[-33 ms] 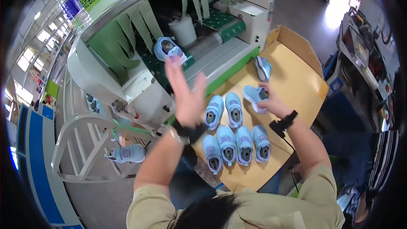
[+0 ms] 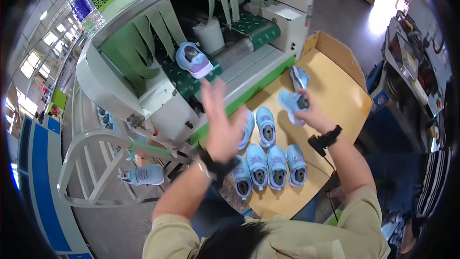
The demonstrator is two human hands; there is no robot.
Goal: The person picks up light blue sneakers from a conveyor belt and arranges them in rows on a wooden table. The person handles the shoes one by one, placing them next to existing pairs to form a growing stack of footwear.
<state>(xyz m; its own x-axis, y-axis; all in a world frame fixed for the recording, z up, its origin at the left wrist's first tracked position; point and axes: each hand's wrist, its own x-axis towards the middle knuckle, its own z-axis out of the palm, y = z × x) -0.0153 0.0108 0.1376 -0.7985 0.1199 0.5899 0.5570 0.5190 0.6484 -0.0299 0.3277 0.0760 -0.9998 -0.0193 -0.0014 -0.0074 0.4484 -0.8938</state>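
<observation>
My left hand (image 2: 222,124), slightly smeared by motion, is open with its fingers outstretched and nothing in it. Its fingertips are just below a light blue shoe (image 2: 193,61) lying on the green perforated belt, apart from it. My right hand (image 2: 314,114) grips another light blue shoe (image 2: 291,104) by its heel and opening, above the tan table. Two shoes (image 2: 265,126) stand side by side left of it, one partly hidden behind my left hand. Nearer to me is a row of several more shoes (image 2: 277,167), their openings facing me. One shoe (image 2: 299,77) lies tilted on its side beyond my right hand.
A green and white conveyor machine (image 2: 249,72) with hanging strips borders the tan table (image 2: 335,86). On it stands a plastic bottle (image 2: 82,5). At left, a white metal rack (image 2: 72,163) has another shoe (image 2: 146,175) beside it. A cardboard flap (image 2: 338,50) rises at the table's far edge.
My left hand has drawn back from the shoe on the belt, toward me and to the right. The shoe in my right hand has shifted slightly right and tilted.
</observation>
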